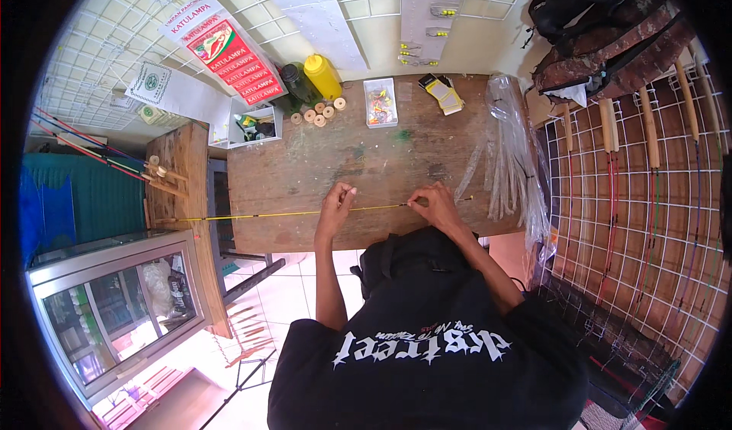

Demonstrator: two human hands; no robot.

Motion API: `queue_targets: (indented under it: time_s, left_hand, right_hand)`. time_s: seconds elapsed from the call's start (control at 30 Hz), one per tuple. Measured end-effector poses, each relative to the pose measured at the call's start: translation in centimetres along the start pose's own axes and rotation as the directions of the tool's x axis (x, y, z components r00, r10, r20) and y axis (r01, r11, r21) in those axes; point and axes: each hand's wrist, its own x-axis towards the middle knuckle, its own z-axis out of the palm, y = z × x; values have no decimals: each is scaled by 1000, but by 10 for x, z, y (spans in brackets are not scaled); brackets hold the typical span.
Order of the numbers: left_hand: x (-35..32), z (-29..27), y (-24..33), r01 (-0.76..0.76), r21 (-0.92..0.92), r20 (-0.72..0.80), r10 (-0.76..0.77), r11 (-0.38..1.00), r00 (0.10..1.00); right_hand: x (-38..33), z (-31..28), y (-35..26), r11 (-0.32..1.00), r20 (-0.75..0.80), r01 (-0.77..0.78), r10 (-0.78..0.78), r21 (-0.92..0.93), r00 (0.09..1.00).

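A thin yellow fishing rod (282, 214) lies sideways across the wooden table, its left end reaching over a wooden ledge. Close to the rod's right end, my right hand (435, 205) pinches it at a dark band between thumb and fingertips. My left hand (335, 207) is closed a short way to the left, thumb against fingers, just above the rod. What those fingers hold, perhaps a fine thread, is too small to make out.
Wooden spools (319, 114), a yellow bottle (322, 77) and a white tray of small colourful pieces (380, 103) stand at the back of the wooden table (305, 171). Clear plastic tubes in a bag (506, 155) lie on the right. Rods with wooden handles (649, 129) hang on the right grid.
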Motion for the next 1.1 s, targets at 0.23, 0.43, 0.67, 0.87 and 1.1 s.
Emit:
queue_targets:
  time_s: [0.23, 0.43, 0.67, 0.87, 1.1]
  left_hand:
    - [1, -1, 6, 10, 67, -23, -9, 998, 1000]
    - [0, 1, 9, -16, 26, -40, 17, 1000, 999]
    - [-3, -3, 5, 17, 24, 10, -18, 1000, 1000]
    - [-9, -8, 26, 36, 168, 57, -46, 985, 997]
    - [-17, 14, 73, -89, 266, -129, 127, 960, 984]
  right_hand:
    - [1, 1, 7, 996, 64, -38, 33, 78, 997]
    - [4, 4, 5, 996, 81, -19, 12, 87, 997]
    - [8, 4, 3, 972, 136, -70, 39, 224, 990]
    - [5, -3, -6, 960, 205, -92, 38, 265, 978]
    - [3, -3, -9, 953, 183, -72, 18, 295, 983]
